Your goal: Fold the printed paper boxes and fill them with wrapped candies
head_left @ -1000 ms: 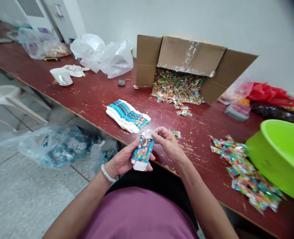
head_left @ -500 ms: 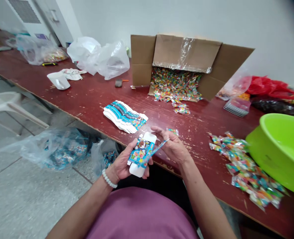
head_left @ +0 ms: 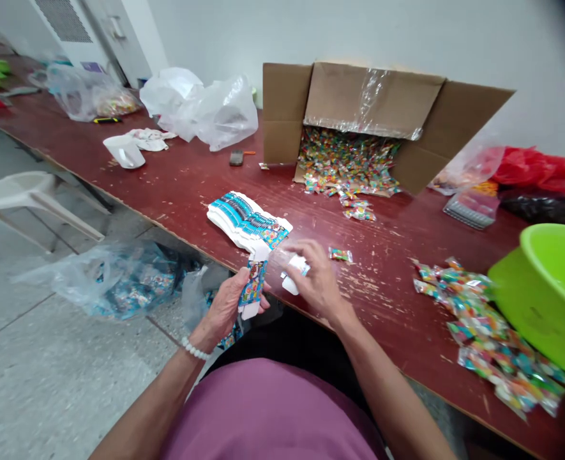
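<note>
My left hand (head_left: 227,308) grips a small printed paperboard carton (head_left: 252,287), blue and multicoloured with white ends, which stands upright at the table's edge. My right hand (head_left: 316,276) is apart from it and pinches a small white card piece (head_left: 292,276) with some blue on it. Just above the carton lies a stack of flattened blue-and-white printed cartons (head_left: 248,220), nearly touching its top. A single candy packet (head_left: 340,255) lies beyond my right fingers.
On the dark red wooden table (head_left: 181,191) stand an open cardboard box (head_left: 354,108) spilling candy packets, a loose packet pile (head_left: 488,338), a green basin (head_left: 545,287), plastic bags (head_left: 200,108), and a white mug (head_left: 125,152). A bag of packets (head_left: 129,284) sits below the table edge.
My hands have moved apart. The carton has shifted left and turned more upright in my left hand, and the blue strip seen earlier near my right hand no longer shows.
</note>
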Demonstrator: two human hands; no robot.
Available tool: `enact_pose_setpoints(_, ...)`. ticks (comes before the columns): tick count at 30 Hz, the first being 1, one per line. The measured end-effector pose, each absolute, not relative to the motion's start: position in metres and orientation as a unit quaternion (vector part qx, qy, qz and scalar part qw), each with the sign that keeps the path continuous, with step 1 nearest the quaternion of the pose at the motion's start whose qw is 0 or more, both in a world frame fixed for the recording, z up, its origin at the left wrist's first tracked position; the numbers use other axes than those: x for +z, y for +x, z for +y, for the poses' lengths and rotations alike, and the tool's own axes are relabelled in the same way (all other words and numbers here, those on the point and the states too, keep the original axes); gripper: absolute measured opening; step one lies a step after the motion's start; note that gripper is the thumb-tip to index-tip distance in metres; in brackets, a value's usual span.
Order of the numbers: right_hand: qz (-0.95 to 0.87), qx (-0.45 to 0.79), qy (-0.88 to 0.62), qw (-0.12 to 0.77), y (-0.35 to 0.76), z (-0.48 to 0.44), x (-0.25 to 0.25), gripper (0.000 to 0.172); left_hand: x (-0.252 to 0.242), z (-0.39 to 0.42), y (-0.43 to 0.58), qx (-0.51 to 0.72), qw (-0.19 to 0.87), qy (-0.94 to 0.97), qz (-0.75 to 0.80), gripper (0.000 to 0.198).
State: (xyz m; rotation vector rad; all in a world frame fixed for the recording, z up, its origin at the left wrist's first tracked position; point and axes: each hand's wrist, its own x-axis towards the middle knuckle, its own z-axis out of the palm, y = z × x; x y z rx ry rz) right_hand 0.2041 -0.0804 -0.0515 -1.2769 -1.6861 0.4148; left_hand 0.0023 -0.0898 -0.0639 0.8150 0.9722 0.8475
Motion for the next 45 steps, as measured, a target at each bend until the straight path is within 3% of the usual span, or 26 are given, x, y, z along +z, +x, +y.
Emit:
enact_pose_setpoints(4, -0.743, 0.221, -0.456, 0.437, 0.182, -0.1, -0.036, 0.033, -0.06, -0.1, 0.012, 0.365, 0.764, 0.337, 0.413, 0.056)
enact_pose_setpoints(9, -0.749, 0.261, -0.463, 0.397, 0.193, -0.099, -0.033, 0.019, -0.06, -0.106, 0.011, 0.349, 0.779, 0.356, 0.38, 0.057)
enact_pose_setpoints(16, -0.681, 0.407, -0.404, 0.454, 0.204, -0.1, -0.03, 0.017, -0.06, -0.097, 0.004, 0.274, 0.887, 0.219, 0.301, 0.051)
enact_pose_setpoints(19, -0.633, 0.464, -0.407, 0.467, 0.22, -0.09, -0.029, 0.019, -0.062, -0.09, -0.004, 0.291, 0.886, 0.175, 0.314, 0.052)
enact_pose_setpoints(22, -0.626, 0.429, -0.482, 0.438, 0.244, -0.066, -0.034, 0.021, -0.06, -0.086, -0.012, 0.32, 0.862, 0.179, 0.349, 0.047)
enact_pose_setpoints(27, -0.626, 0.23, -0.632, 0.394, 0.258, -0.037, -0.047, 0.019, -0.056, -0.092, -0.018, 0.35, 0.824, 0.216, 0.391, 0.039)
enact_pose_setpoints(29, -0.614, 0.268, -0.611, 0.421, 0.246, -0.044, -0.048, 0.026, -0.057, -0.096, -0.015, 0.37, 0.814, 0.234, 0.381, 0.038)
enact_pose_setpoints(33, -0.576, 0.496, -0.48, 0.438, 0.208, -0.076, -0.045, 0.041, -0.056, -0.103, -0.005, 0.382, 0.834, 0.236, 0.32, 0.044)
enact_pose_setpoints(36, -0.534, 0.572, -0.432, 0.449, 0.188, -0.099, -0.038, 0.055, -0.053, -0.108, 0.001, 0.387, 0.847, 0.222, 0.289, 0.046)
enact_pose_setpoints(42, -0.518, 0.606, -0.413, 0.44, 0.176, -0.119, -0.028, 0.047, -0.051, -0.116, 0.006, 0.386, 0.847, 0.24, 0.277, 0.046)
enact_pose_setpoints(45, -0.546, 0.502, -0.467, 0.482, 0.173, -0.124, -0.026, 0.051, -0.048, -0.12, 0.007, 0.393, 0.844, 0.238, 0.277, 0.044)
